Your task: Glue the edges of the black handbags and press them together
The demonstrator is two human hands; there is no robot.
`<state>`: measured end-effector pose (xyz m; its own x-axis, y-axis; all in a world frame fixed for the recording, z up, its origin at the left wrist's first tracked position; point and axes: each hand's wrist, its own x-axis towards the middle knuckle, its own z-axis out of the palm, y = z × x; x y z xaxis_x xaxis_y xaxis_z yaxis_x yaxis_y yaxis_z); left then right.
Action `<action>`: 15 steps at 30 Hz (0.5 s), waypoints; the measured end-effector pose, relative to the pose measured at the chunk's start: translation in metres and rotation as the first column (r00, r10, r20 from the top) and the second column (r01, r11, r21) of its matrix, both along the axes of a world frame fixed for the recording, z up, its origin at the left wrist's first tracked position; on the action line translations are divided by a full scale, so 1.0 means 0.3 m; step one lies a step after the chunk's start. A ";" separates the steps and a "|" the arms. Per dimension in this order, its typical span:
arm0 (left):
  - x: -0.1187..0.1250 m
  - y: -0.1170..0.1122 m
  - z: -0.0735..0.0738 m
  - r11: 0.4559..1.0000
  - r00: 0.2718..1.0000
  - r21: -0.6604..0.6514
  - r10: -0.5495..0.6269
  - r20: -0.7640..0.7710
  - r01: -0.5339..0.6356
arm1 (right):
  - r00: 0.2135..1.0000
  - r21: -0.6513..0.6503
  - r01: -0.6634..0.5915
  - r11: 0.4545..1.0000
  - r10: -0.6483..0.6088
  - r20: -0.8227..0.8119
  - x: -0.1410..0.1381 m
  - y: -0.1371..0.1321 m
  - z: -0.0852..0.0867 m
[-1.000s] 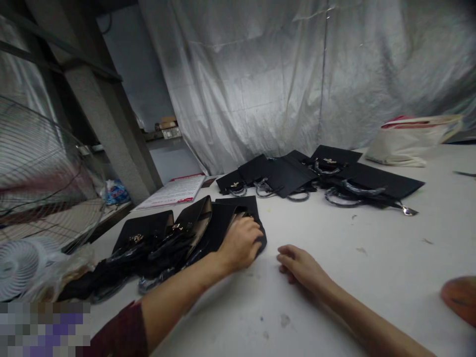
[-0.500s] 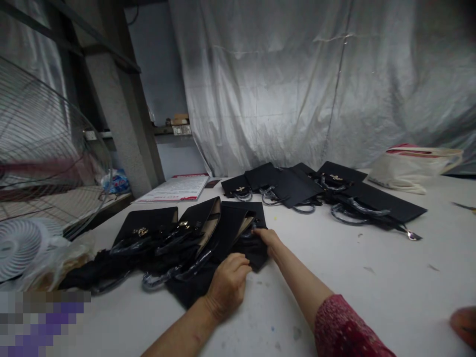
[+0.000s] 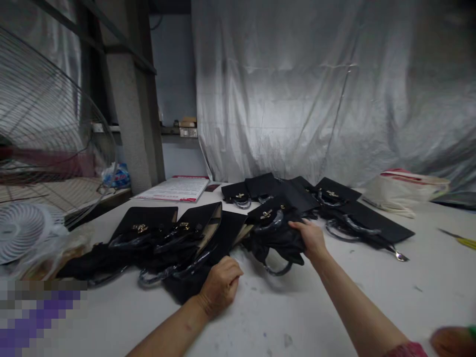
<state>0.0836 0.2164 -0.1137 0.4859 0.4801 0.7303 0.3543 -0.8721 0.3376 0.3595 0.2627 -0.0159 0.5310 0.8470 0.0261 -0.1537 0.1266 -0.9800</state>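
My right hand (image 3: 312, 239) grips a black handbag (image 3: 273, 229) with a gold clasp and wrapped handles, lifted off the white table (image 3: 372, 292). My left hand (image 3: 220, 286) rests with curled fingers on the near edge of a row of flat black handbags (image 3: 163, 235) lying overlapped on the table's left side. A second group of black handbags (image 3: 334, 203) lies farther back, in the middle of the table.
A large wire-guarded fan (image 3: 40, 153) stands at the left edge, with a small white fan (image 3: 18, 235) and crinkled plastic below it. A printed sheet (image 3: 174, 188) lies near the concrete pillar. A white cloth bag (image 3: 405, 191) sits at right. Silver sheeting hangs behind.
My right hand has pulled one black handbag out of the near row and lifted it to the right. My left hand stayed on the row. The view tilted up slightly.
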 end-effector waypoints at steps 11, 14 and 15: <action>0.065 -0.134 0.123 0.971 0.931 -0.234 0.121 0.344 -0.040 | 0.822 -0.171 -0.190 0.967 0.252 0.510 0.020 -0.714 0.222; 0.146 -0.241 0.229 0.917 0.908 -0.385 0.072 0.414 0.102 | 0.696 -0.205 -0.227 0.952 0.306 0.650 -0.013 -0.782 0.166; 0.174 -0.272 0.259 0.906 0.911 -0.400 0.041 0.411 0.140 | 0.678 -0.194 -0.212 0.958 0.288 0.676 -0.022 -0.789 0.153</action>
